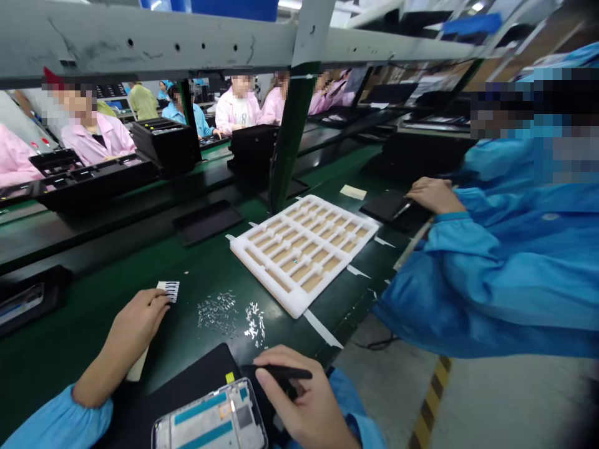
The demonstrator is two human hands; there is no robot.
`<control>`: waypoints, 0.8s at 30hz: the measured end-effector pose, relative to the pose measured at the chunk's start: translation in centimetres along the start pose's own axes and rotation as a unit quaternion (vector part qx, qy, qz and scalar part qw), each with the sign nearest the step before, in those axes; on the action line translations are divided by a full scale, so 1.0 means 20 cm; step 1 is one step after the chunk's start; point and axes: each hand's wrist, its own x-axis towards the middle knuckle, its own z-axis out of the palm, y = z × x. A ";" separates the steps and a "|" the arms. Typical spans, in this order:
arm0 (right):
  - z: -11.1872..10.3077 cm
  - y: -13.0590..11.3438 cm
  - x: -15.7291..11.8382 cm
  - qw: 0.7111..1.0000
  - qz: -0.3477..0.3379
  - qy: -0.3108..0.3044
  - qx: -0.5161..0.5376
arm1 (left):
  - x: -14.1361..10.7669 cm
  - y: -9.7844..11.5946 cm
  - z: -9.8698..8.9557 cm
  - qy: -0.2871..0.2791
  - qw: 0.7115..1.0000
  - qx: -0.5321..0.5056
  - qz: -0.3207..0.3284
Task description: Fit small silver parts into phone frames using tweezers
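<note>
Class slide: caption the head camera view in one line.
Left hand pinches striped strip; right hand grips black tool over phone frame.

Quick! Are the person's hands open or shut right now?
Left hand: closed, pinching a small black-and-white striped strip.
Right hand: closed, holding a black pen-shaped tool.

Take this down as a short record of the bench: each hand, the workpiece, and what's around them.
Left hand: touches a black-and-white striped strip
Right hand: holds a slim black tool
Workpiece: phone frame on a black mat
Nearby: small white pieces scattered on the green bench
Tray: white foam tray, beyond the pieces
Co-worker: person in a blue sleeve to the right, hand on a dark pad
</note>
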 end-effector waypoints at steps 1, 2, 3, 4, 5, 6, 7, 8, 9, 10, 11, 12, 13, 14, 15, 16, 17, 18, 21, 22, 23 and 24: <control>-0.01 0.01 0.00 1.000 -0.001 0.000 -0.007 | 0.01 -0.03 0.02 -0.008 1.000 0.013 0.013; -0.03 0.01 -0.01 1.000 -0.002 0.001 -0.014 | 0.02 -0.05 0.04 -0.017 0.999 0.025 0.029; -0.04 0.02 -0.01 1.000 -0.003 0.005 -0.019 | 0.02 -0.06 0.05 -0.024 0.998 0.037 0.043; -0.05 0.02 -0.02 1.000 -0.003 0.009 -0.023 | 0.02 -0.07 0.05 -0.030 0.997 0.048 0.057; -0.05 0.03 -0.02 1.000 -0.003 0.011 -0.026 | 0.02 -0.07 0.05 -0.034 0.995 0.057 0.069; -0.06 0.04 -0.03 0.999 -0.001 0.013 -0.029 | 0.01 -0.07 0.04 -0.036 0.994 0.064 0.080; -0.06 0.04 -0.03 0.999 0.000 0.015 -0.032 | 0.01 -0.07 0.04 -0.037 0.993 0.070 0.090; -0.07 0.04 -0.03 0.999 -0.001 0.017 -0.035 | 0.01 -0.08 0.04 -0.037 0.992 0.075 0.099; -0.07 0.05 -0.03 0.999 -0.003 0.016 -0.037 | 0.01 -0.08 0.03 -0.036 0.990 0.079 0.107; -0.08 0.05 -0.03 0.999 -0.005 0.014 -0.039 | 0.02 -0.09 0.03 -0.036 0.989 0.082 0.115; -0.08 0.05 -0.03 0.999 -0.007 0.012 -0.039 | 0.02 -0.10 0.03 -0.035 0.988 0.086 0.121; -0.08 0.05 -0.03 0.999 -0.009 0.010 -0.039 | 0.03 -0.10 0.04 -0.035 0.987 0.091 0.127; -0.07 0.06 -0.03 0.999 -0.011 0.009 -0.037 | 0.04 -0.11 0.04 -0.035 0.986 0.095 0.132; -0.07 0.07 -0.03 0.999 -0.012 0.008 -0.036 | 0.04 -0.11 0.04 -0.035 0.985 0.099 0.137; -0.07 0.07 -0.03 0.999 -0.012 0.006 -0.035 | 0.05 -0.12 0.04 -0.035 0.984 0.103 0.141; -0.07 0.08 -0.03 0.999 -0.011 0.005 -0.034 | 0.05 -0.12 0.05 -0.034 0.983 0.108 0.144; -0.06 0.09 -0.03 0.999 -0.010 0.002 -0.033 | 0.06 -0.12 0.05 -0.033 0.982 0.113 0.146; -0.06 0.09 -0.03 0.999 -0.008 0.000 -0.032 | 0.06 -0.12 0.05 -0.031 0.982 0.117 0.148; -0.06 0.10 -0.04 1.000 -0.002 -0.007 -0.026 | 0.05 -0.12 0.05 -0.020 0.980 0.122 0.154; -0.06 0.10 -0.04 1.000 0.000 -0.007 -0.025 | 0.05 -0.12 0.05 -0.015 0.980 0.120 0.158; -0.06 0.10 -0.04 1.000 0.002 -0.008 -0.024 | 0.05 -0.11 0.05 -0.008 0.980 0.118 0.161; -0.06 0.10 -0.04 1.000 0.003 -0.007 -0.023 | 0.05 -0.11 0.04 0.000 0.980 0.115 0.165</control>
